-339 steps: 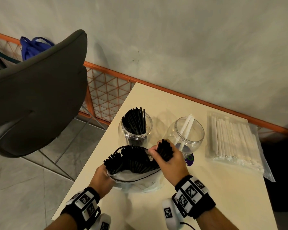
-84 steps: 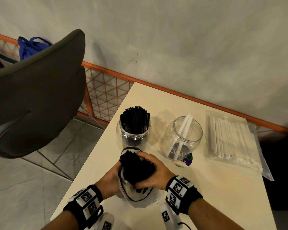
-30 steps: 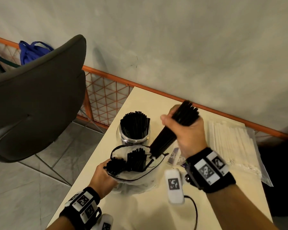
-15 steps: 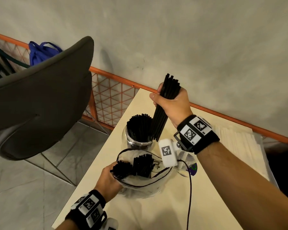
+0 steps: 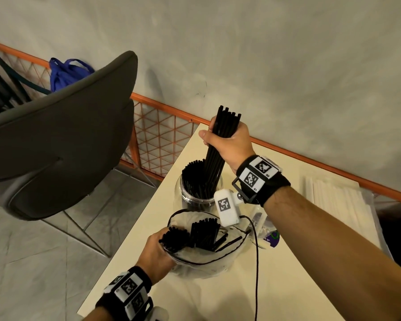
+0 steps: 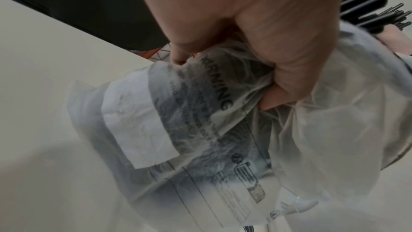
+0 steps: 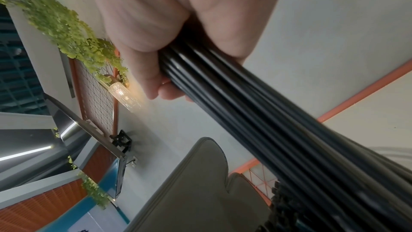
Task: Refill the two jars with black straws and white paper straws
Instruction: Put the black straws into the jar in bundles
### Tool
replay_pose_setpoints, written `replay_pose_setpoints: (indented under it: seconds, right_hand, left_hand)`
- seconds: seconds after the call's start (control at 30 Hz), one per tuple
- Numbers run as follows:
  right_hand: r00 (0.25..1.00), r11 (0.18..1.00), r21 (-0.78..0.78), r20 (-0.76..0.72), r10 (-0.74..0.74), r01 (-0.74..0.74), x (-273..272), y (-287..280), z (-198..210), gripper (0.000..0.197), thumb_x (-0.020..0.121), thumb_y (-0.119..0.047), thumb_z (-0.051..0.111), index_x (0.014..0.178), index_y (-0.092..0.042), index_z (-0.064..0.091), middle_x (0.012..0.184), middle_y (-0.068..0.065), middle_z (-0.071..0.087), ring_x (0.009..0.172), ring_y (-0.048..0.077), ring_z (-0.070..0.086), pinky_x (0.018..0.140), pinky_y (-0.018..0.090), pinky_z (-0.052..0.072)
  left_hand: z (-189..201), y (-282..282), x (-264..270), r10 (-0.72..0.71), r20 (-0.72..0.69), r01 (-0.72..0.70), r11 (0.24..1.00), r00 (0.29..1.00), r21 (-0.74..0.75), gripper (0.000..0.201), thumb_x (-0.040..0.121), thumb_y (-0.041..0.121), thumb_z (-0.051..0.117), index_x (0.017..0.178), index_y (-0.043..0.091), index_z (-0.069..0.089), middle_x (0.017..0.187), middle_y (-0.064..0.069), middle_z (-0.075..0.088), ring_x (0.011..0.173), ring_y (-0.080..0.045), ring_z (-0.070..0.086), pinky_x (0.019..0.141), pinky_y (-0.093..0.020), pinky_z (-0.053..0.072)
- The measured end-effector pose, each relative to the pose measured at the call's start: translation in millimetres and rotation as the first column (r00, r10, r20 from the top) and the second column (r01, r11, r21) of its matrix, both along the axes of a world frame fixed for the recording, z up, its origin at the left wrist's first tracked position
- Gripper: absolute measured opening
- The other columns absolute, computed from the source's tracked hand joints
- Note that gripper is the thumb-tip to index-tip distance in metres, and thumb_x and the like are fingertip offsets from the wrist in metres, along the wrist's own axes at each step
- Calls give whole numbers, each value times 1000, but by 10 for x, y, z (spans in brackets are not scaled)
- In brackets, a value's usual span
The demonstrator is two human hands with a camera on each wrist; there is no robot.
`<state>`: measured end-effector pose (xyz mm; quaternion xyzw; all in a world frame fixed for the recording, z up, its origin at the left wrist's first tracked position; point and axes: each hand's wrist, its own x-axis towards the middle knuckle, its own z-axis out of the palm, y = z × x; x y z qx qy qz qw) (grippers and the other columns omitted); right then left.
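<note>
A bundle of black straws point(image 5: 220, 144) is gripped in the right hand point(image 5: 230, 144), fingers and thumb wrapped round its upper part; the bundle is held nearly upright, its lower ends inside the clear jar point(image 5: 200, 193) already crowded with black straws. This jar stands on the tabletop point(image 5: 276, 286) near its left edge. A crumpled clear plastic bag point(image 5: 206, 258) is clutched at its side by the left hand point(image 5: 158, 253), the film bunched in the curled fingers point(image 6: 280, 94); more black straws stand in its open mouth. The second jar point(image 5: 267, 232) is largely hidden behind the right forearm. A packet of white paper straws point(image 5: 340, 205) lies on the tabletop to the right. A grey chair point(image 5: 56, 140) stands to the left.
</note>
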<state>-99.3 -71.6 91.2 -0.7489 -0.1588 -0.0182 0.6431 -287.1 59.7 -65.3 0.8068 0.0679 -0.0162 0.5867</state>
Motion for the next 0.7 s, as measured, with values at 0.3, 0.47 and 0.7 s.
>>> replay_pose_setpoints:
  seconds: [0.3,0.47,0.7]
  right_hand:
    - [995,989,-145,-104,0,-15,-66,-70,-328,20,73,-9,83,84,-13,67,77,-6,67,77,7,66,80,27,55]
    - [999,995,-94,-51,13,-17,-62,-138,-342,46,73,-2,81,109,-22,61,96,-5,67,87,13,69,83,27,57]
    - [881,539,-839,198,430,-74,-159,-232,-559,47,103,-30,43,148,-22,36,154,-3,39,146,14,27,115,35,22]
  left_hand:
    - [8,-15,-14,7,-2,-7,1000,1000,-19,43,53,49,58,81,18,68,76,5,71,75,-5,64,66,-16,50]
    - [-19,-28,-15,17,-10,-18,995,1000,-95,37,53,44,63,80,19,69,87,11,72,76,-8,66,67,-16,51]
    - [51,-57,-27,5,12,-4,991,1000,-133,29,54,39,65,78,23,66,81,23,70,73,4,64,63,-8,47]
